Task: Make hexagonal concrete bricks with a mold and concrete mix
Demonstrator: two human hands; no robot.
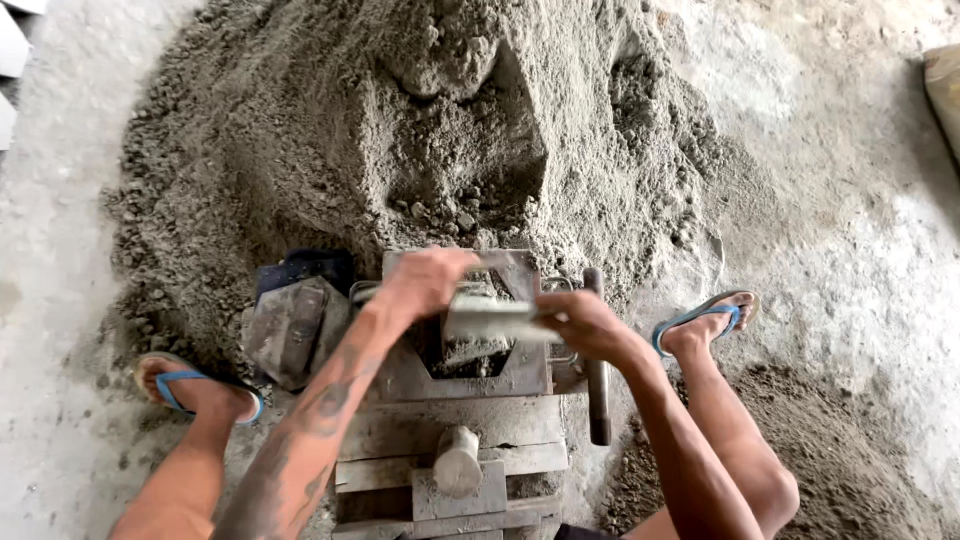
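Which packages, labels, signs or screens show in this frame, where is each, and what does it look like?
Sack: possibly the tan edge of a bag, cut off at the right border; too little shows to be sure.
Pale slabs: flat grey-white pieces at the top left edge, unclear whether packaging.
No labels, signs or screens. The left hand and right hand work over a grey metal mould at a sand heap.

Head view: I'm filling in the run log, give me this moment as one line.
left hand: on metal mould | right hand: grip on flat bar over mould | sand pile: behind
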